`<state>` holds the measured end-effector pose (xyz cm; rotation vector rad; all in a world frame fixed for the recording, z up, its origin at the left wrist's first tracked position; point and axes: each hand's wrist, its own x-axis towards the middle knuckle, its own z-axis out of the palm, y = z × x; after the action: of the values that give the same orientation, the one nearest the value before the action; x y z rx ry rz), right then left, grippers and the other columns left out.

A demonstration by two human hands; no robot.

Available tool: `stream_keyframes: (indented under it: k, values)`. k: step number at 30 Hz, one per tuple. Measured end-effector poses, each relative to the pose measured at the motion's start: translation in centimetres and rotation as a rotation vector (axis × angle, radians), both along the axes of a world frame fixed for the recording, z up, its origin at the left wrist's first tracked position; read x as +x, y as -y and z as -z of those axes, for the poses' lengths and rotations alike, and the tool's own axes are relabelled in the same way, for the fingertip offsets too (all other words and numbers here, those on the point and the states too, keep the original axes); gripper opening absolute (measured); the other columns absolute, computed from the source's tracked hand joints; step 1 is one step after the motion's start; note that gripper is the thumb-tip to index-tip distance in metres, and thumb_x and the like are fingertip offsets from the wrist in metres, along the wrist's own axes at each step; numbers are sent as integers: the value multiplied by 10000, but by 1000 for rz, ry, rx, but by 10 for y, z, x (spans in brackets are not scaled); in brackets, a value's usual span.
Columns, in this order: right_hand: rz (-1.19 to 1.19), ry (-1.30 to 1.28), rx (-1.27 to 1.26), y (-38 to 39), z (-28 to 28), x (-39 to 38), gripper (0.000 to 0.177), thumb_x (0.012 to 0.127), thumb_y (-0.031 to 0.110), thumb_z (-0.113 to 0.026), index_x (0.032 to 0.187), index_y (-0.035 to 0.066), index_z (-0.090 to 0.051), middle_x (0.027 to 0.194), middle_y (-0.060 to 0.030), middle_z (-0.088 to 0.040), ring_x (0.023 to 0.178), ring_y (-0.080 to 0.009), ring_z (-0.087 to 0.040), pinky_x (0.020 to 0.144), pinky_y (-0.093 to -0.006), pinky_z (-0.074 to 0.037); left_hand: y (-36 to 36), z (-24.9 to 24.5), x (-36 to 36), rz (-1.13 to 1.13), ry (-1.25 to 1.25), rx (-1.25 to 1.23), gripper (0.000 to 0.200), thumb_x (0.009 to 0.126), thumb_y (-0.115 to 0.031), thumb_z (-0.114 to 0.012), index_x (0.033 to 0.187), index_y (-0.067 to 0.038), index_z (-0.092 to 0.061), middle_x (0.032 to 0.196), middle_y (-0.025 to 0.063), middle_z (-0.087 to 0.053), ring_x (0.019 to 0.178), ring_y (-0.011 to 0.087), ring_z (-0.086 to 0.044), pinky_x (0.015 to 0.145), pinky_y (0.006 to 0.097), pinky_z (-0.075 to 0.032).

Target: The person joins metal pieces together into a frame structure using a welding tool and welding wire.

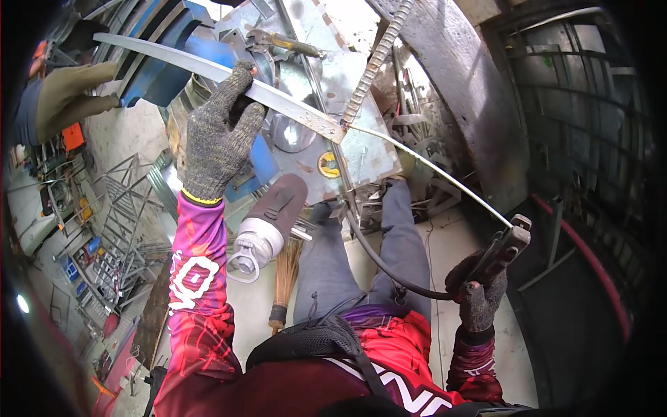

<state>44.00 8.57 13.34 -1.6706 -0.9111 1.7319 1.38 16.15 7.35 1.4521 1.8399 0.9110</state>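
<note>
My left hand (pixel 219 135), in a grey knitted glove, grips a long flat metal bar (pixel 295 110) that slants across the view. My right hand (pixel 483 302), also gloved, is wrapped round a dark welding electrode holder (pixel 490 257). From its jaw a long thin welding electrode (pixel 438 177) runs up and left. Its far tip is right at the bar's lower right end, where a ribbed steel rod (pixel 379 59) also meets it. A black cable (pixel 389 267) loops from the holder toward the table.
Below the bar is a metal worktable (pixel 375 156) bearing a hammer (pixel 288 43) and a yellow round item (pixel 330 165). A bottle (pixel 278 208) and a straw broom (pixel 285 285) are by my legs. Another person's trousers (pixel 69 90) show at left. Metal frames (pixel 125 208) stand behind.
</note>
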Motion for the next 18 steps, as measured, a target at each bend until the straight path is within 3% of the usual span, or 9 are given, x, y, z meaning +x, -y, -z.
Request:
stream_keyframes:
  k: [10,12,14,15,18]
  values:
    - [1,17,-17,-2,-1,-4,564,783,395,-766,1133,33,-513,791,-77,-611,641,-161,-597,541,-289,-478,0,-2,-1,-2,-38,-10,472,888,-52,-667,1346,-34,-555,1164,123,-685,985,130,-652,827,271,-527]
    - [-7,15,-15,-3,-2,-5,559,787,418,-763,1103,30,-513,770,-62,-599,632,-146,-580,535,-281,-464,2,-1,-3,7,-54,-53,474,891,-42,-640,1354,-44,-541,1341,117,-578,1010,171,-633,911,312,-508]
    - [-43,47,30,-8,-3,-8,529,807,435,-749,1049,29,-511,735,-35,-572,605,-120,-534,521,-270,-425,3,-8,-12,130,-500,-172,439,886,-159,-661,1305,-61,-577,1324,135,-582,1142,267,-581,1035,373,-422]
    - [-34,32,38,-8,-2,-10,516,816,436,-743,1033,30,-510,726,-28,-564,597,-112,-518,516,-266,-412,3,-9,-11,19,-255,-283,428,884,-191,-661,1287,-69,-588,1329,142,-575,1199,292,-545,1071,389,-385]
    - [-35,31,-10,-6,-3,-7,503,822,422,-746,1037,33,-512,735,-27,-562,604,-108,-512,519,-263,-406,5,-6,-13,89,-406,-349,437,885,-193,-659,1298,-76,-577,1333,142,-570,1213,277,-530,1069,391,-386]
